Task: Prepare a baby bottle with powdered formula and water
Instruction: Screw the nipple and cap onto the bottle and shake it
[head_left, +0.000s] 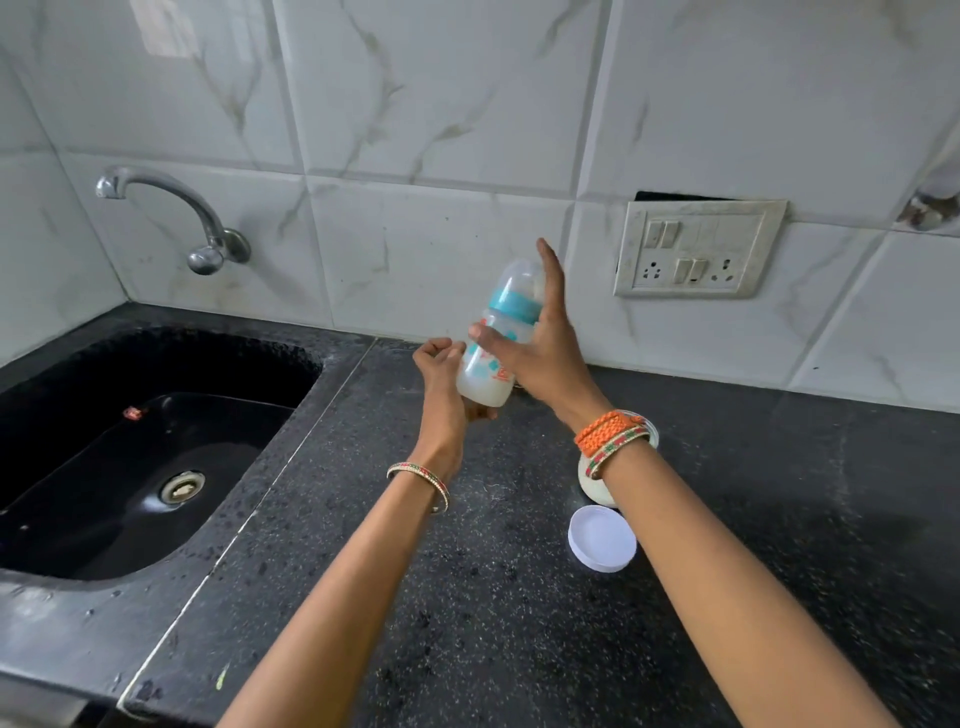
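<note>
A baby bottle (496, 358) with a teal collar, a clear cap and cloudy white liquid inside is held tilted above the black counter (519, 597). My left hand (444, 379) cups its base from below and the left. My right hand (540, 348) presses against its right side, fingers stretched up past the cap and thumb across the front. A white formula jar (595, 480) stands on the counter, mostly hidden behind my right wrist. Its round white lid (602, 539) lies flat just in front of it.
A black sink (135, 457) with a steel drain is set into the counter at the left, under a wall tap (176, 218). A switch and socket plate (698, 249) is on the tiled wall at the right. The counter surface looks wet and speckled.
</note>
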